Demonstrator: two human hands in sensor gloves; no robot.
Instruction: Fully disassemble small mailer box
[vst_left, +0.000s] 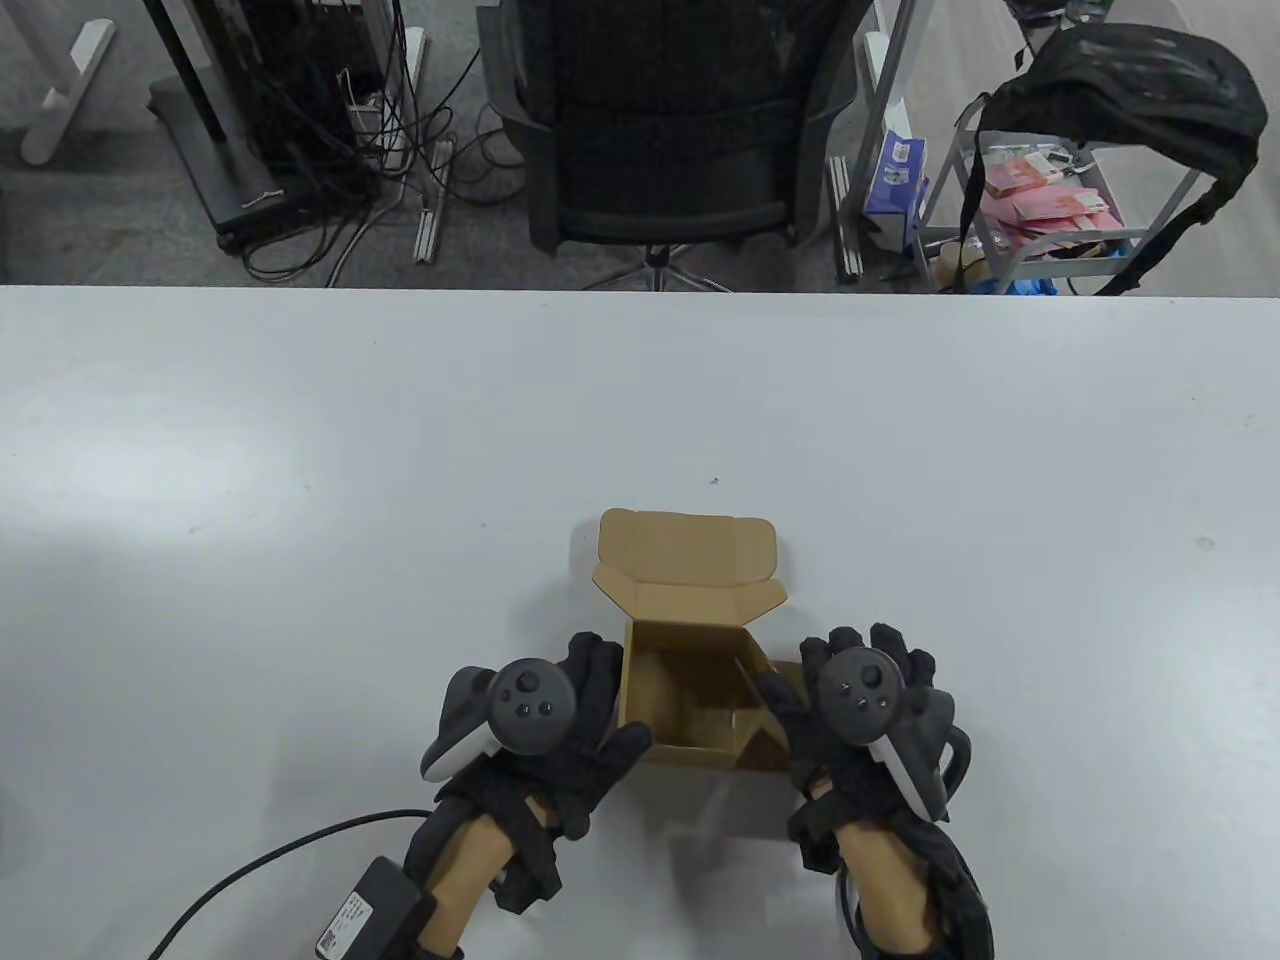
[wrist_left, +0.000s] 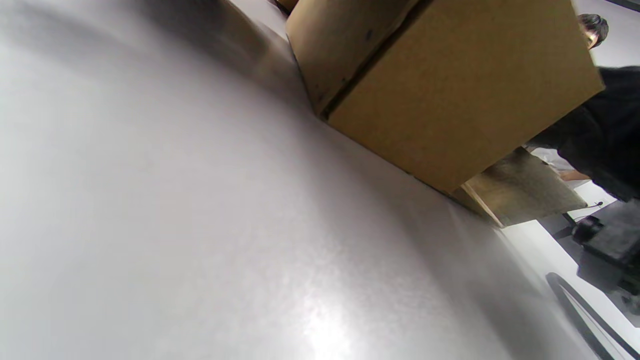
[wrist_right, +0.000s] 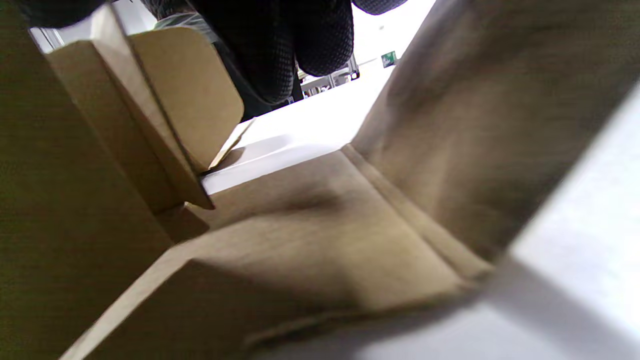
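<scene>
Small brown cardboard mailer box (vst_left: 690, 690) at desk (vst_left: 300, 450) 6 o'clock, lid open; left hand (vst_left: 560, 740) braces left wall, right hand (vst_left: 850, 720) fingers' grip unclear; best peel right wall outward

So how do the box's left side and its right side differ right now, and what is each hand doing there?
The mailer box has its left wall upright, with the left hand flat against its outside. The right wall is folded outward and low, with the right hand over it, thumb reaching inside. Both sides are plain brown cardboard, and the lid is open behind them.
</scene>
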